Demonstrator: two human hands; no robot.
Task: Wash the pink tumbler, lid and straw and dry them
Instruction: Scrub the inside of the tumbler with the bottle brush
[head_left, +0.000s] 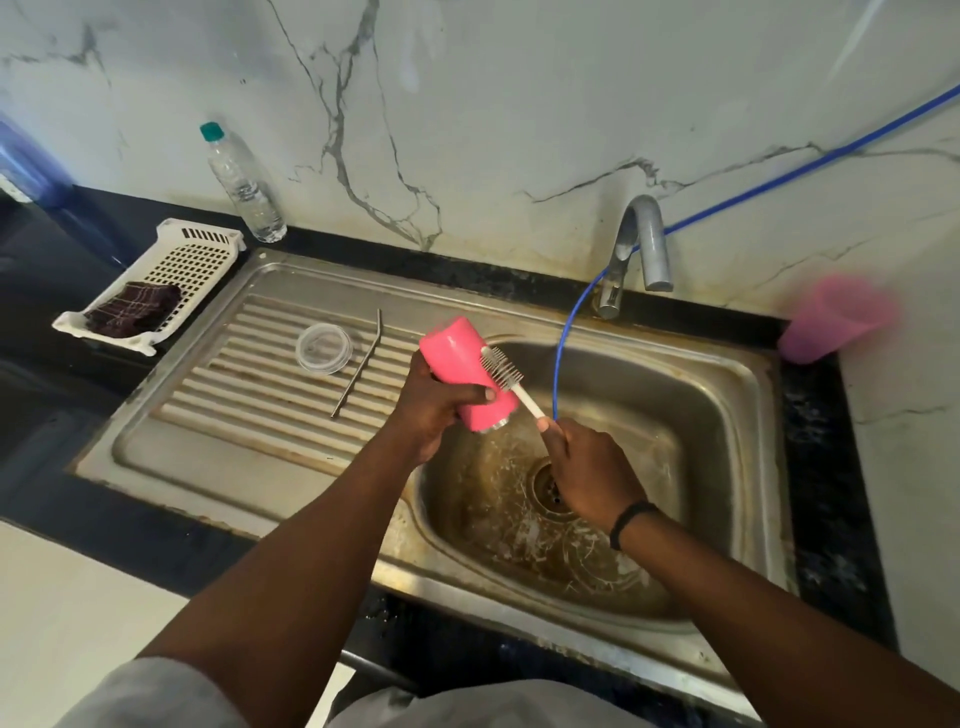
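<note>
My left hand (434, 410) grips the pink tumbler (457, 358), tilted over the left edge of the sink basin (701, 415) with its metal rim pointing down toward me. My right hand (587, 467) holds the white handle of a bottle brush (506, 375), and its bristles lie against the tumbler's outer side. A clear round lid (324, 348) rests on the ribbed drainboard (249, 405). Beside the lid, to its right, lies the bent metal straw (360, 366).
A white slotted tray (192, 260) with a dark folded cloth (134, 308) sits left of the drainboard. A water bottle (243, 184) stands by the wall. The tap (636, 249) rises behind the basin, a blue hose (566, 332) hanging into it. A pink cup (831, 319) stands at right.
</note>
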